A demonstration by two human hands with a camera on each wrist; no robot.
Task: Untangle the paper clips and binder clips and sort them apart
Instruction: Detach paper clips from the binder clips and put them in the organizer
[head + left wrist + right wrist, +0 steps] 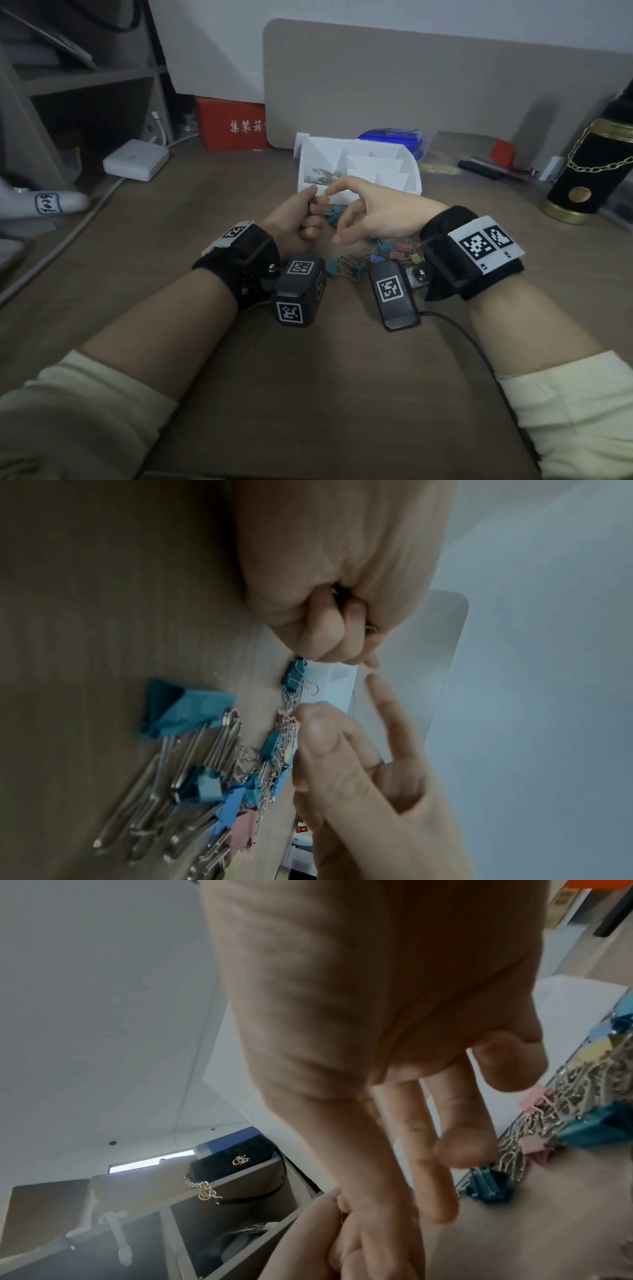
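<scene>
Right, left hand (294, 222) grip is curled tight round small metal bits, prob paper clips, w/ the right hand (373, 212) fingers spread, pinching nothing, reaching in to pick. Mixed pile (363, 260) lies on the surface betw the wrists; sorted paper clips (320, 175) sit in the white tray (411, 178) behind.

Bare desk (308, 359) nearest; clip tangle (356, 263) (mixed) and white organizer (404, 178) block beyond.
</scene>
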